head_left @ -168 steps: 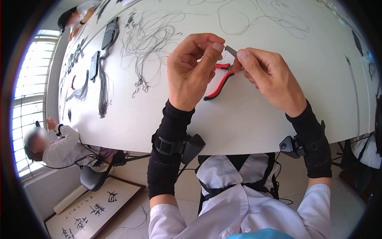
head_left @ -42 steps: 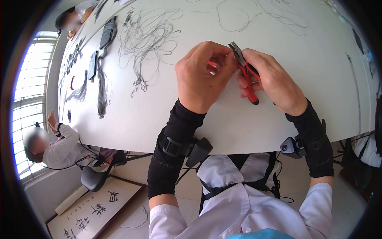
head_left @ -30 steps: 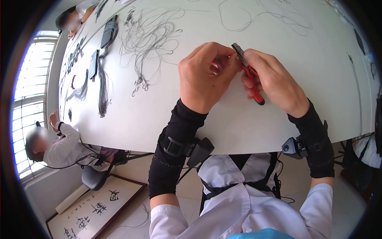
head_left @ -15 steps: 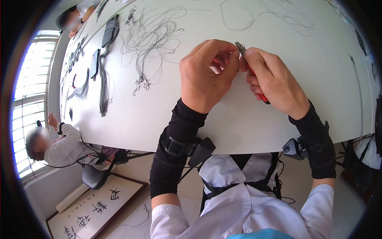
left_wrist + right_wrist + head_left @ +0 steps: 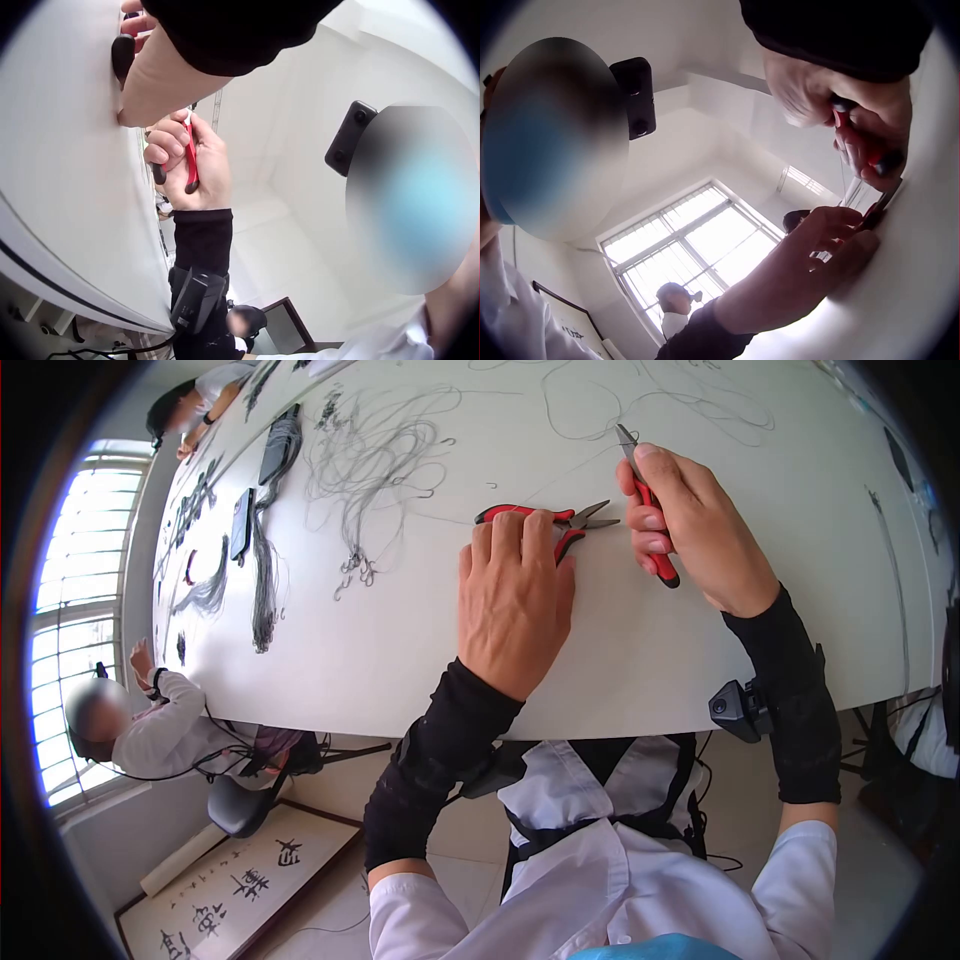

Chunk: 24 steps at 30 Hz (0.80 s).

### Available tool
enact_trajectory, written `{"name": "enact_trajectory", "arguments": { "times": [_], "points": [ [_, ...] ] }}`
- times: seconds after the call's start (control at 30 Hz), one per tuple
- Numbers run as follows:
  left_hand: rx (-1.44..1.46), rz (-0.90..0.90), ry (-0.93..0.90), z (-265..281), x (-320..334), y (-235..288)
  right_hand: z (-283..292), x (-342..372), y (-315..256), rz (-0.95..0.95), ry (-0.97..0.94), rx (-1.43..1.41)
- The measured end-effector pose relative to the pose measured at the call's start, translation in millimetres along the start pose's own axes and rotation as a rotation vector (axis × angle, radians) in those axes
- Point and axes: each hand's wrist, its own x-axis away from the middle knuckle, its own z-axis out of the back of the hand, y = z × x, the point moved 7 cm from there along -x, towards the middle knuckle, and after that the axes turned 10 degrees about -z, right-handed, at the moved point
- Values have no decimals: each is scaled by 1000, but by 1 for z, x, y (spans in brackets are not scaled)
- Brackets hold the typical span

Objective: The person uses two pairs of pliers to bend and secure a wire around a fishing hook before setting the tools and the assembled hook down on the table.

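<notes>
Right hand point(image 5: 705, 525) gripping pointed metal pliers point(image 5: 630, 451), smooth tabletop point(image 5: 640, 675)

Lower pliers point(image 5: 577, 521) partly hidden by left hand point(image 5: 512, 595), upper pliers point(image 5: 630, 452) partly covered by right hand point(image 5: 702, 525)

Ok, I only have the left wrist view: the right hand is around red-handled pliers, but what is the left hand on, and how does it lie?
Observer: The head view shows the left hand with its fingers on the handles of the other pliers, which lie on the table, jaws parted and pointing toward the right hand.
Operator: Got it. What lies on the table off to the left of the left hand?
Observer: A loose tangle of thin line, with small hooks at its near end.
</notes>
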Motion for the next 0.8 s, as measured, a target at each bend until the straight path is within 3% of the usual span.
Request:
{"name": "enact_trajectory", "arguments": {
  "times": [0.4,0.5,0.7,0.8],
  "points": [
    [33,-106,67,-2,-10,-8,7,-2,-8,61,-32,-40],
    [157,-68,73,6,-9,-5,10,-4,-8,64,-34,-53],
    [416,15,311,24,-13,-13,9,-3,-9,61,-48,-95],
    [800,236,188,12,-21,-18,8,-2,-10,61,-56,-110]
  ]
}}
